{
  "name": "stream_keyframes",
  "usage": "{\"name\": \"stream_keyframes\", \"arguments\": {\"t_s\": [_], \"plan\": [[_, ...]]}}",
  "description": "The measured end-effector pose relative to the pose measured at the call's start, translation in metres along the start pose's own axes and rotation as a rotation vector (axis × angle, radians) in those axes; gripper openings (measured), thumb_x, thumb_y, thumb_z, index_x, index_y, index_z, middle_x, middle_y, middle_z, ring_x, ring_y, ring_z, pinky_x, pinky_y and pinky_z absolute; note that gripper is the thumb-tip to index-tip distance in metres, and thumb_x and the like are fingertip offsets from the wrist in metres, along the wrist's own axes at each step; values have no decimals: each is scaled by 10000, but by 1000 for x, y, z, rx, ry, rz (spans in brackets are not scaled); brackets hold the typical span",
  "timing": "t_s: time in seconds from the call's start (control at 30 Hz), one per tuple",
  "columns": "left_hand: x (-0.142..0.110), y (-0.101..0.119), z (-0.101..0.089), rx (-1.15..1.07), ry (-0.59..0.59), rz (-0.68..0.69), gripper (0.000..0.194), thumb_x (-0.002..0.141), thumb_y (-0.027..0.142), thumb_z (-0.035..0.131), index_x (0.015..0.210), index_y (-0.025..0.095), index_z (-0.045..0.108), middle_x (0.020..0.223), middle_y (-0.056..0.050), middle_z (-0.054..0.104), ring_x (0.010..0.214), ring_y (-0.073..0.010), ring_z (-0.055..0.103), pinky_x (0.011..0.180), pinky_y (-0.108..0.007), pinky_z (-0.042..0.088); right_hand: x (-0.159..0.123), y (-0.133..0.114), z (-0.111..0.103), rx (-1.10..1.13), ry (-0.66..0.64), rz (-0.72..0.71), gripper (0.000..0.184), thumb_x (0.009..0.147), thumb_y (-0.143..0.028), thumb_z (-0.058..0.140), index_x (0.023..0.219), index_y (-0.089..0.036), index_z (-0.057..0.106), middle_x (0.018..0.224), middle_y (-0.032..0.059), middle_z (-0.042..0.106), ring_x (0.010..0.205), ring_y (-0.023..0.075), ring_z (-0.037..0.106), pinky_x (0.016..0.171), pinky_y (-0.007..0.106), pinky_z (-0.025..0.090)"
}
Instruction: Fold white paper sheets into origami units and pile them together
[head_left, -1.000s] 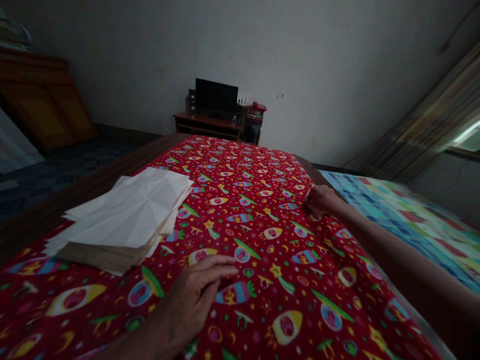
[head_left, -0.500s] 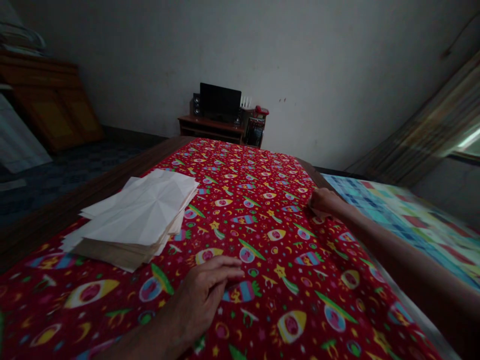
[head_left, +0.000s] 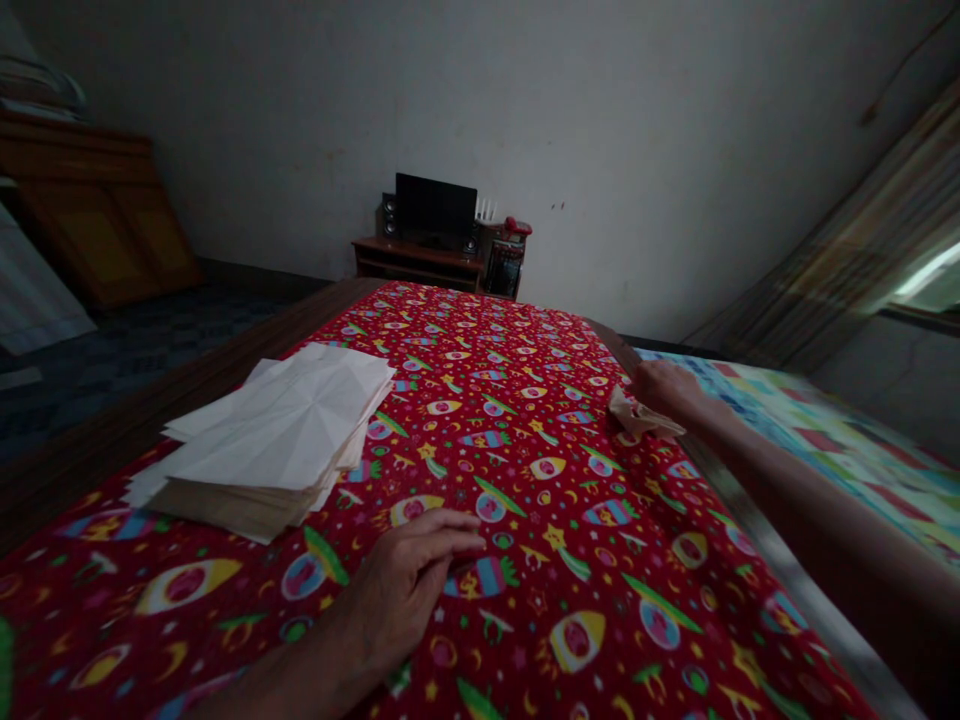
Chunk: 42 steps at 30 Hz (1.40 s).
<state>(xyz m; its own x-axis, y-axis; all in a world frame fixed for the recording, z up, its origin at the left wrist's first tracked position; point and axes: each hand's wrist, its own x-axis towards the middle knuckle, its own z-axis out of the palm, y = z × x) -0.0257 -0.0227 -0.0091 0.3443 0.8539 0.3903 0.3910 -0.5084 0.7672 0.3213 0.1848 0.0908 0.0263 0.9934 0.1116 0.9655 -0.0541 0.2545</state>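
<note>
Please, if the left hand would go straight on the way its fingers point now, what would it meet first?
The way looks free close ahead: the left hand would probably pass over the red cloth. Farther on, it might meet the right forearm, but depth is unclear.

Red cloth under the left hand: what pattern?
Rockets, stars and planets on the red cloth, clearest in the head view.

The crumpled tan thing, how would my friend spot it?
Find the big red rocket cloth, then follow its right edge to the right hand. By that hand lies the small crumpled tan thing. It's scrunched up, while the paper stack on the left is flatter and bigger.
</note>
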Motion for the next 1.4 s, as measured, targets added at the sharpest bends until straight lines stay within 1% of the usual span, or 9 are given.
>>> {"name": "stream_keyframes", "arguments": {"t_s": [0.2, 0.43, 0.67, 0.77, 0.9, 1.1, 1.23, 1.3, 1.4], "plan": [[-3, -5, 4, -30, 25, 9, 368, 844, 100, 389, 979, 223, 708, 1083, -59, 678, 971, -151, 648, 837, -275, 530, -42, -6, -18, 42, 133, 6, 412, 919, -346, 339, 830, -141, 685, 796, 132, 668, 741, 208, 620, 586, 266, 343], [2, 0, -5, 57, 7, 49, 362, 846, 99, 390, 981, 217, 704, 1085, -58, 680, 993, -160, 640, 864, -299, 524, -133, -58, 36, 262, 148, -297, 454, 909, -422, 328, 590, -198, 561, 519, 33, 560, 444, 120, 431, 479, 262, 205], [21, 16, -92, 411, 116, 128, 319, 887, 213, 397, 1063, 224, 663, 1147, -26, 655, 1056, -171, 614, 963, -299, 469, -174, -98, 56, 392, 285, -398, 306, 911, -322, 342, 694, -213, 529, 613, 34, 612, 515, 142, 514, 508, 256, 236], [17, -5, -131, 637, 200, 114, 341, 891, 351, 419, 1107, 198, 634, 1183, -62, 632, 1091, -203, 591, 1005, -339, 429, -173, -98, 56, 425, 294, -404, 280, 913, -325, 360, 702, -216, 509, 627, 30, 613, 527, 147, 525, 515, 260, 244], [-2, -48, -161, 834, 92, -40, 624, 819, 596, 432, 1211, 130, 566, 1345, -147, 501, 1258, -303, 441, 1064, -466, 329, -172, -96, 58, 425, 289, -408, 272, 917, -327, 370, 698, -216, 489, 625, 27, 603, 509, 145, 507, 509, 264, 240], [-23, -64, -158, 848, -47, -122, 795, 686, 679, 580, 1296, 173, 511, 1389, -146, 454, 1273, -323, 427, 1051, -454, 354, -172, -95, 57, 478, 265, -420, 272, 921, -347, 363, 710, -217, 475, 640, 24, 605, 500, 137, 499, 507, 255, 261], [-18, -47, -147, 760, 18, -50, 578, 828, 585, 474, 1218, 171, 576, 1323, -60, 538, 1209, -235, 506, 1035, -344, 373, -173, -96, 57, 485, 265, -421, 282, 925, -358, 362, 714, -210, 476, 636, 22, 591, 508, 135, 503, 509, 251, 268], [-13, -40, -145, 702, 25, -61, 511, 895, 515, 372, 1146, 140, 611, 1220, -1, 603, 1128, -191, 557, 982, -295, 405, -173, -96, 58, 477, 277, -417, 285, 926, -356, 363, 711, -207, 477, 622, 18, 581, 504, 132, 496, 507, 252, 262], [-7, -36, -146, 695, 80, -178, 488, 921, 447, 317, 974, 116, 673, 849, 42, 664, 783, -125, 614, 693, -176, 462, -172, -96, 59, 472, 291, -418, 285, 925, -350, 368, 707, -204, 480, 611, 13, 573, 496, 126, 485, 506, 252, 256]]}}
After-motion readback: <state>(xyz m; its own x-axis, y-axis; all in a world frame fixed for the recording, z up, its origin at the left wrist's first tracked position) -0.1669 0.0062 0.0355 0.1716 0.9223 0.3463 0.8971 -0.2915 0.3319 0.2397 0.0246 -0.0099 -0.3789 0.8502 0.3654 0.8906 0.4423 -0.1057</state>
